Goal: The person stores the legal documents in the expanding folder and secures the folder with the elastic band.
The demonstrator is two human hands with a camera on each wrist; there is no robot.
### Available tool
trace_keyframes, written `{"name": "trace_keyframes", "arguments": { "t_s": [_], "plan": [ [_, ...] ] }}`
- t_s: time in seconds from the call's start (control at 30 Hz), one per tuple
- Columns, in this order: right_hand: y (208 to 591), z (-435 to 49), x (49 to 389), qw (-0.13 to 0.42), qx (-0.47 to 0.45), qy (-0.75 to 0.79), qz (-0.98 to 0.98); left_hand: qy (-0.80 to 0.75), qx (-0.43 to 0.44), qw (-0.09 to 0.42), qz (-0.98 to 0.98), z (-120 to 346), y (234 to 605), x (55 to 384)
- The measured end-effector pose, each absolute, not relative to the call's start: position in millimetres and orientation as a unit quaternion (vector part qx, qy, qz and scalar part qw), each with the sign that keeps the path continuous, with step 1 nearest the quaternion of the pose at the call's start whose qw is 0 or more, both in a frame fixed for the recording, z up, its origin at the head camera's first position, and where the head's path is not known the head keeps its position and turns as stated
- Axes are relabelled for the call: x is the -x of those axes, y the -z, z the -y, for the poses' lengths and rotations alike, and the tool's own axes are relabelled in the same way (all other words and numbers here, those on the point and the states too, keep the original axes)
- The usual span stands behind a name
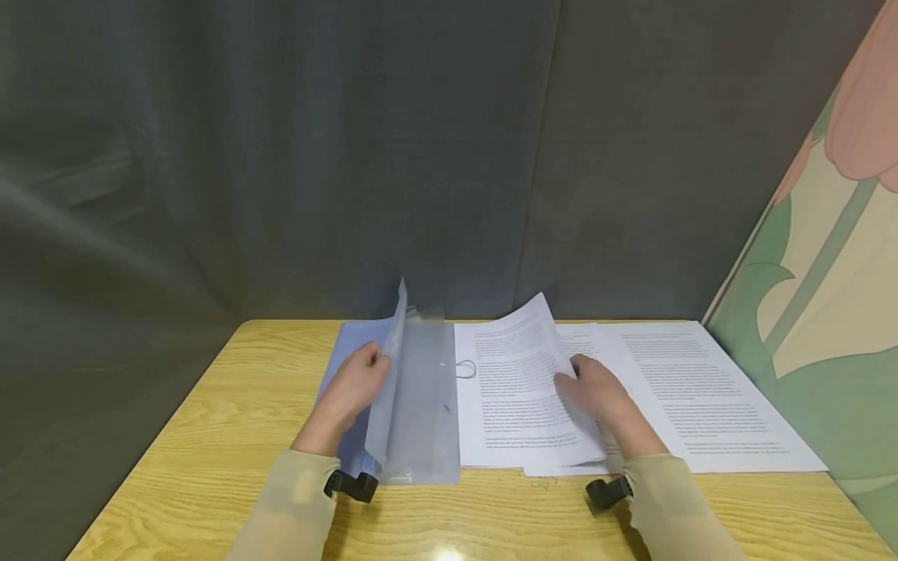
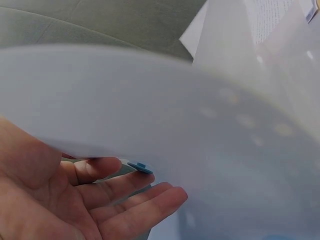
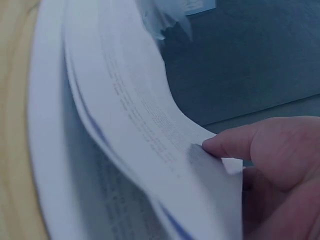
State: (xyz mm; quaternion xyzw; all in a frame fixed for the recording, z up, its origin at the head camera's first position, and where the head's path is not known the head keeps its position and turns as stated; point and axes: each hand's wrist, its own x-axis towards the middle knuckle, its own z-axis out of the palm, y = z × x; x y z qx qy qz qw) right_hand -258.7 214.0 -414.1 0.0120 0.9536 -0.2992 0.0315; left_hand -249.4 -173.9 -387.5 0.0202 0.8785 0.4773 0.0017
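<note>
My left hand (image 1: 361,378) is at the raised translucent cover (image 1: 393,382) of a blue folder (image 1: 351,343). In the left wrist view its fingers (image 2: 145,215) are loosely extended along the cover, near a small blue piece (image 2: 141,167). Clear plastic (image 1: 424,405) lies flat to the right of the cover. A printed stack of paper (image 1: 519,374) sits beside it, its right edge lifted and bowed. At that edge my right hand (image 1: 599,389) pinches the paper, with the thumb (image 3: 230,142) on the printed face.
More printed sheets (image 1: 687,389) lie flat to the right, partly under the lifted stack. A thin wire-like loop (image 1: 465,368) shows at the stack's left edge. Behind the wooden table (image 1: 231,436) hangs a dark curtain (image 1: 421,156), with a floral panel (image 1: 828,312) at right.
</note>
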Motion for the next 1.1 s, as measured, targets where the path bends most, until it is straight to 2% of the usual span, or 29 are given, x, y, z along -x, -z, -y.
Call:
{"name": "trace_keyframes", "arguments": {
  "t_s": [0.63,1.1],
  "plan": [
    [380.6,-212.4,246.1,-0.013,0.034,0.420,-0.907,-0.486,-0.021,0.000,-0.874,172.6,384.8,246.9],
    [358.5,-219.2,235.4,-0.012,0.007,0.450,-0.893,-0.484,-0.019,-0.009,-0.875,171.4,383.7,246.4]
  ]
}}
